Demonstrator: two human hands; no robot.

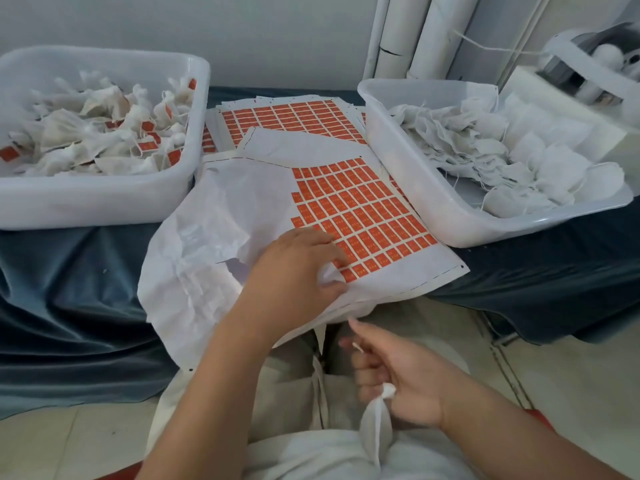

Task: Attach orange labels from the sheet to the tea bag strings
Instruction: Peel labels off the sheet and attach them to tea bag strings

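The sheet (363,209) of orange labels lies slanted on a dark blue cloth (69,289), its near edge hanging over toward the person's lap, probably so the remaining labels (360,216) are within easy reach. The left half of the sheet is bare, crumpled backing, and the orange block fills the right half. The left hand (298,268) rests on the near left corner of that block. Its fingers curl over the lowest rows and its thumb sits under a raised fold of paper, pinching the sheet there, apparently to work one label free; whether a label has lifted cannot be told. Just below the sheet's near edge, the right hand (398,368) grips a tea bag (375,427) by its tied neck. The bag hangs down toward the lap, and the thumb and forefinger pinch its string (355,345), which points up toward the sheet, likely held taut and ready to take the label. To the left of the sheet stands a white tub (104,202) of tea bags already carrying orange tags. To the right stands a second tub (450,216) of plain, untagged bags. This suggests work passes from right to left across the sheet. Behind the sheet lies another full sheet (294,116), presumably a spare.
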